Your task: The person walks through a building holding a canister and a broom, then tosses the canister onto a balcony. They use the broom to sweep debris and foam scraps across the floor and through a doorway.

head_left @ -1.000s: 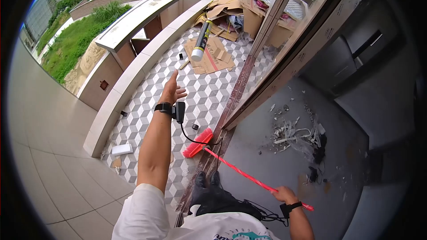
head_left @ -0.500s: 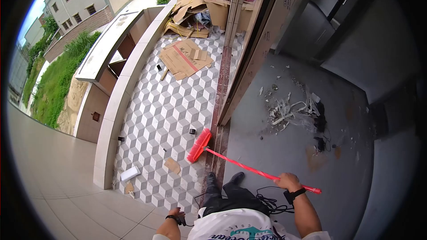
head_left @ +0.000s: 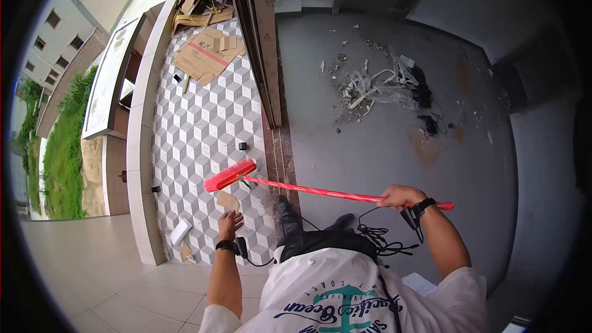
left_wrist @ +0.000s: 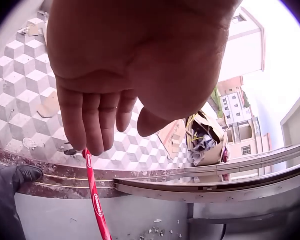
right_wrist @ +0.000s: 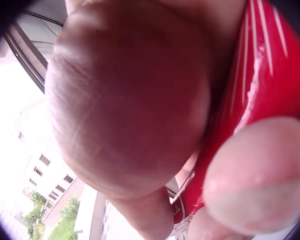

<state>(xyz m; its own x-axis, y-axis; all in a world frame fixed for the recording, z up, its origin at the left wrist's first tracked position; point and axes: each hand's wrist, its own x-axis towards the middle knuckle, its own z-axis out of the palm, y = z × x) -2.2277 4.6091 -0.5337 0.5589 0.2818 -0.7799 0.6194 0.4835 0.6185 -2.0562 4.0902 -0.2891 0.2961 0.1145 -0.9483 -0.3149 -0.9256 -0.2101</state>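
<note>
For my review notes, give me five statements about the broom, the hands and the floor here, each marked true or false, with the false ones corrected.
1. The right hand grips the red broom handle. True.
2. The left hand grips the red broom handle too. False: it holds nothing and is apart from it.
3. A debris pile lies on the grey floor. True.
4. The broom head is over the grey floor. False: it is over the patterned tiles.
5. A flat cardboard sheet lies on the patterned tiles. True.
</note>
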